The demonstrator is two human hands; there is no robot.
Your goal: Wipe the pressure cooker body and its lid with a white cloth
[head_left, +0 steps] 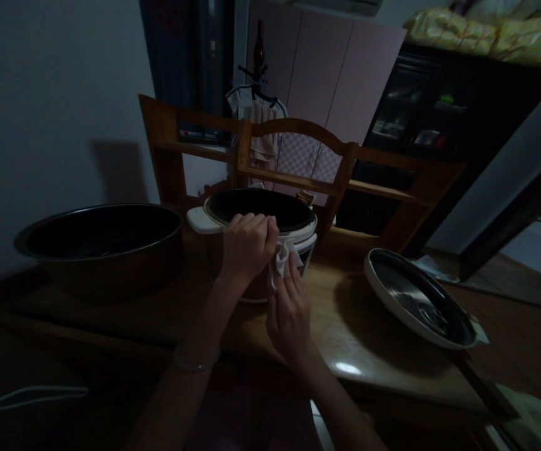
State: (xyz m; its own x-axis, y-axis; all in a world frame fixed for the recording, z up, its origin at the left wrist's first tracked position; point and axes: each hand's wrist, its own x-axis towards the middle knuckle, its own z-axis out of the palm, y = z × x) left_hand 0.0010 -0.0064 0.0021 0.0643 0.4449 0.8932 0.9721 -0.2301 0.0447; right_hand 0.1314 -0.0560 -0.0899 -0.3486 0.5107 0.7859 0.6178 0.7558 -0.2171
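A white-rimmed electric cooker (308, 233) with a dark, open inside stands on the wooden desk in front of me. My left hand (250, 245) is closed over its near rim, fingers curled over the edge. Just below and to the right, my right hand (292, 307) presses a crumpled white cloth (283, 258) against the cooker's front side, under the rim. Part of the cooker's front is hidden behind both hands. To the left sits the wide dark inner pot (111, 269), and on the right lies a round lid (416, 300), its dark inner face turned up.
A wooden shelf rail (293, 178) runs along the back of the wooden desk (340, 313). Behind it are a coat stand with clothes (263, 119), pink cabinet doors (320, 69) and a dark cabinet (421, 113). The lid reaches toward the desk's right edge. The room is dim.
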